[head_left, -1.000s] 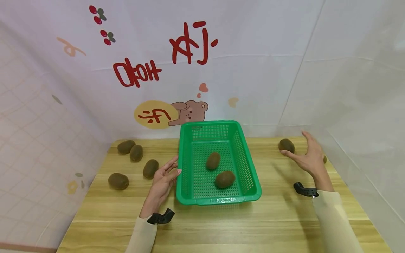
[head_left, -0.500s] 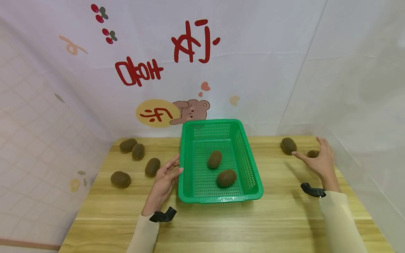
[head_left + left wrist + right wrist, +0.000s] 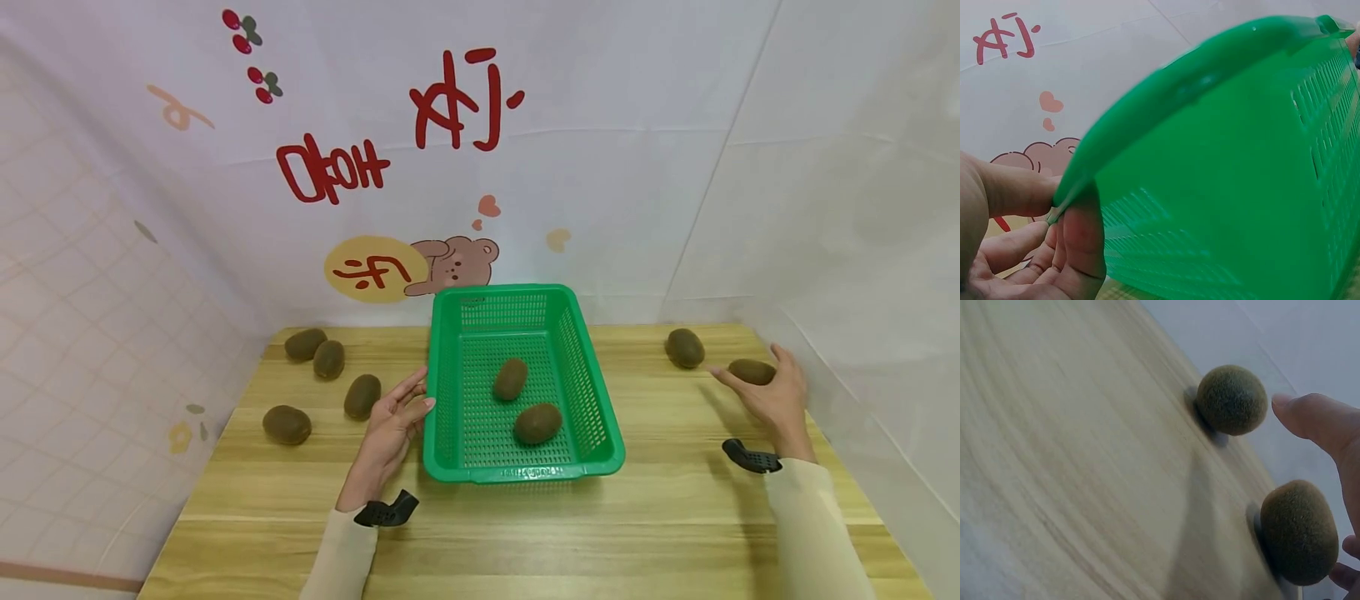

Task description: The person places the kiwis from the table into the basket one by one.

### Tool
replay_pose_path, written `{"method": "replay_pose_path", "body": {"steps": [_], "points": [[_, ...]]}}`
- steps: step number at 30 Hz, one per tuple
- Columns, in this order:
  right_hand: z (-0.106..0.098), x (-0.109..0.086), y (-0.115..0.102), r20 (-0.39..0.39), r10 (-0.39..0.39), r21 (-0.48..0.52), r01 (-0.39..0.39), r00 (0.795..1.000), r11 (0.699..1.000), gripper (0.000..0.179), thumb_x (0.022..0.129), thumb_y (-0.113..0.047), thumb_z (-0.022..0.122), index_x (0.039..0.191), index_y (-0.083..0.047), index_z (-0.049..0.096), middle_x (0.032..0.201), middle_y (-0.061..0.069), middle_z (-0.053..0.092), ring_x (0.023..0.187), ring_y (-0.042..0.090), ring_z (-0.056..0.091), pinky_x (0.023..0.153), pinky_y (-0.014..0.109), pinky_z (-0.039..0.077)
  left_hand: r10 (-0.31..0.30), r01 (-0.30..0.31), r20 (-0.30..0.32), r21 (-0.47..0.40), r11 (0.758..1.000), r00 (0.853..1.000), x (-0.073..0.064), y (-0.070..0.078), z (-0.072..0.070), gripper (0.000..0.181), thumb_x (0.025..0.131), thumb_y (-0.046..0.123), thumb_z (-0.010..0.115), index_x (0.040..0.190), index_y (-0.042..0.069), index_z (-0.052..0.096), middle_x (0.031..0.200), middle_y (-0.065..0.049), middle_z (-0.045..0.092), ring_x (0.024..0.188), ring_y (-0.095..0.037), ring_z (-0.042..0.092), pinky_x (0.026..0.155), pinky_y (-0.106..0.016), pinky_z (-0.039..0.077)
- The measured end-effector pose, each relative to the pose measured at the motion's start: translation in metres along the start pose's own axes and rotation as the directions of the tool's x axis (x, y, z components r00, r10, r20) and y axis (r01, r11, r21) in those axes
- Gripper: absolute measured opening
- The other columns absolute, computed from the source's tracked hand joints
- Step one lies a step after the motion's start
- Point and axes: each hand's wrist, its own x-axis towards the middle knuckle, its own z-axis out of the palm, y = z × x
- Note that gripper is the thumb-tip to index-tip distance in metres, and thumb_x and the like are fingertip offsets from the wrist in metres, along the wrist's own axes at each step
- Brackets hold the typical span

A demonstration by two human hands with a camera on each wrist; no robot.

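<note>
1. Head view: the brown, fuzzy, egg-shaped kiwi [image 3: 752, 372] sits right in the mouth of the person's right hand [image 3: 776, 406], thumb off its left end, fingers round by its right end. Long axis goes pretty much sideways, so it lies along the thumb-to-finger line. Right hand's way nearer; the left hand [image 3: 388, 429] is well apart, over at the green, perforated plastic basket [image 3: 525, 476]. The neighbouring brown, fuzzy, oval kiwi [image 3: 685, 348] is just beyond the thumb, outside the grip.

2. Left wrist view: left hand has the basket's rim pinched between thumb and fingers. No kiwi visible from here.

3. Right wrist view: grip looks spread, not closed on anything. The kiwi's in front of the gap, one end towards the thumb [image 3: 1319, 419], the other towards the fingers [image 3: 1349, 576], which look right by it. Can't tell if they're touching, or which end is the stem, tbh.
</note>
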Motion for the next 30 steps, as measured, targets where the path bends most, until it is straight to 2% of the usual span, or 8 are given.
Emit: {"method": "replay_pose_path", "body": {"steps": [6,11,17,25,30], "points": [[0.005,0.0008,0.003,0.008,0.032,0.039,-0.033,0.999,0.999,0.117,0.089,-0.052,0.075,0.165,-0.005,0.001,0.168,0.032,0.006,0.15,0.058,0.014,0.114,0.074,0.024,0.008,-0.008,-0.008,0.015,1.0,1.0,0.0012,0.0013,-0.003,0.06,0.097,0.001,0.066,0.154,0.013,0.048,0.121,-0.001,0.054,0.073,-0.007,0.049,0.065,-0.02,0.042],[0.0044,0.0005,0.0044,0.019,0.041,-0.012,-0.041,0.999,0.999,0.105,0.095,-0.048,0.069,0.163,0.003,0.008,0.161,0.04,0.015,0.14,0.062,0.026,0.107,0.073,0.032,0.009,-0.009,0.002,0.02,1.0,1.0,0.001,0.0001,-0.0019,0.061,0.097,0.0,0.066,0.154,0.012,0.047,0.122,-0.001,0.054,0.075,-0.006,0.051,0.066,-0.02,0.043],[0.0022,0.0018,0.0053,-0.016,0.027,-0.06,-0.028,0.999,0.998,0.089,0.1,-0.042,0.064,0.16,0.006,0.021,0.157,0.042,0.024,0.139,0.063,0.028,0.109,0.073,0.03,0.014,-0.014,0.002,0.006,1.0,1.0,0.0012,-0.0007,-0.001,0.061,0.097,0.0,0.065,0.154,0.012,0.047,0.121,-0.001,0.055,0.077,-0.006,0.053,0.066,-0.019,0.043],[0.0002,-0.0008,0.0064,-0.03,0.026,-0.061,-0.028,0.999,0.998,0.087,0.099,-0.043,0.065,0.16,0.005,0.024,0.157,0.041,0.026,0.139,0.063,0.029,0.11,0.073,0.029,0.018,-0.018,0.0,0.018,1.0,1.0,0.0008,-0.0025,-0.0025,0.061,0.097,0.003,0.067,0.154,0.014,0.048,0.121,0.001,0.055,0.077,-0.006,0.051,0.066,-0.02,0.042],[-0.001,-0.0044,0.0092,-0.025,0.057,-0.039,-0.058,0.998,0.998,0.089,0.098,-0.046,0.065,0.161,0.002,0.023,0.159,0.039,0.026,0.139,0.062,0.031,0.108,0.073,0.031,0.009,-0.009,-0.004,0.012,1.0,1.0,0.0001,-0.003,-0.0018,0.061,0.096,0.002,0.067,0.154,0.012,0.048,0.12,0.0,0.056,0.078,-0.005,0.053,0.067,-0.019,0.044]]}}
